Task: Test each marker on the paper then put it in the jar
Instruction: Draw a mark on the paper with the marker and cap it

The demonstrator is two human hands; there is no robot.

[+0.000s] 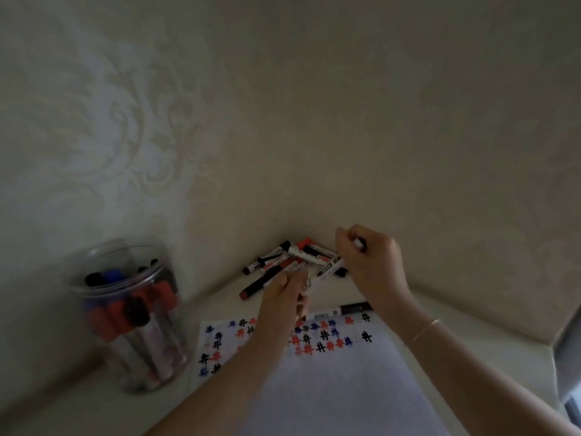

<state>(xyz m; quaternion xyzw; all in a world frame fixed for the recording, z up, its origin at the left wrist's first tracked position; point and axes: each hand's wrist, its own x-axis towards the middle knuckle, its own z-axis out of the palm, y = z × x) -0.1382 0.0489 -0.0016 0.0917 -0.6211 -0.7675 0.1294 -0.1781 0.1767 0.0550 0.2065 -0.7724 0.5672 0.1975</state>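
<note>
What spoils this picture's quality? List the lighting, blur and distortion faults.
Head view: dim, flat light throughout; wide-angle lens bends the wall and table edges; left hand and right hand are motion-smeared, so the marker pile reads soft; jar is hazy; hash marks on the paper stay legible.

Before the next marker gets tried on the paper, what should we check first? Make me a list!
1. Right hand has a marker: ok, closed around one above the pile.
2. Cap off that marker: cannot tell, too blurred.
3. Left hand free to help: cannot tell, its fingers are blurred by the pile.
4. Paper has blank space: ok, the lower part is unmarked; scribbles fill the top.
5. Jar open and has room: ok, no lid shows, markers stand inside.
6. Loose black marker at the paper's top edge: not ok, it lies beside the scribble rows.
</note>
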